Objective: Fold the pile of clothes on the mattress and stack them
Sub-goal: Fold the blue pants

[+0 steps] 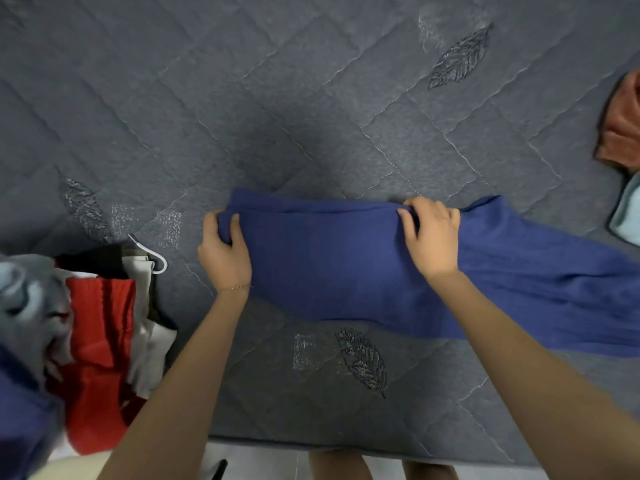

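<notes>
Head view. Nearest the lens, two bare forearms reach up from the bottom edge, with two bare legs (pixel 341 465) below them on a pale floor (pixel 259 462).

Left hand (pixel 223 252): fingers curled round the left end of the blue garment (pixel 339 265), thumb lying on top of the cloth, clamped on it. A thin bracelet (pixel 239 287) sits at the wrist.

Right hand (pixel 433 233): fingers bent and bunched together, pinching the far folded edge of the same garment, knuckles up.

The blue garment lies on the grey quilted mattress (pixel 277 98), near its front edge and between the two hands. The stretch between the hands is flat and doubled over along the far edge. The rest trails loose and creased to the right, running out of frame.

The pile of clothes (pixel 41 306) sits at the left edge of the mattress, well apart from the blue garment (blurred, so separate items are hard to count). A red garment (pixel 100 323) shows on top of it, with pale and dark cloth around it, and a white hanger hook (pixel 156 258) pokes out at its far side.

At the right edge lie an orange cloth (pixel 621 133) and, just below it, a pale blue cloth (pixel 628 216), both cut off by the frame. A stitched leaf motif (pixel 363 362) marks the mattress just in front of the blue garment.
</notes>
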Demonstrator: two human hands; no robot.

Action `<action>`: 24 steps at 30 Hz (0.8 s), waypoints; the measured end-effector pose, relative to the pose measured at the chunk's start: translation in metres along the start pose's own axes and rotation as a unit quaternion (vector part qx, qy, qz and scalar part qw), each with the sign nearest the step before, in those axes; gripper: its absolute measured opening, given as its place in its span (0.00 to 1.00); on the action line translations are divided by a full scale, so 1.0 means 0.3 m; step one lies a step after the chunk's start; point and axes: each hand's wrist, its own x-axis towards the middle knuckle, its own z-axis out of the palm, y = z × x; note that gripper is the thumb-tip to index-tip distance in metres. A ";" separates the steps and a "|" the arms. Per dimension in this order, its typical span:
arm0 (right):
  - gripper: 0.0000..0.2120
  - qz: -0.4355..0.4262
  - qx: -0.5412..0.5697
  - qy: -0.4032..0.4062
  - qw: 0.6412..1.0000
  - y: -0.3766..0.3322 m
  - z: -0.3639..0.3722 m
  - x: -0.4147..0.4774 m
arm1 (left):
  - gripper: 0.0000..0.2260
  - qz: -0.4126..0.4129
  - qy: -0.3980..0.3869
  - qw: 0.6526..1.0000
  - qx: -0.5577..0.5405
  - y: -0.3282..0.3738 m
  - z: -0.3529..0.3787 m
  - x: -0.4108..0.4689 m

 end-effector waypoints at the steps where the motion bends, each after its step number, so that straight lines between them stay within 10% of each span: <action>1: 0.11 0.005 0.005 0.008 1.000 -0.006 0.006 0.018 | 0.07 -0.002 0.008 1.000 -0.006 0.004 0.006 0.012; 9: 0.24 0.037 -0.037 -0.086 0.995 0.012 0.027 0.032 | 0.26 0.066 -0.047 0.987 0.139 -0.025 0.089 0.034; 24: 0.37 0.222 -0.008 -0.111 0.969 0.397 -0.304 -0.292 | 0.27 0.416 -0.337 0.760 0.370 0.168 0.443 -0.520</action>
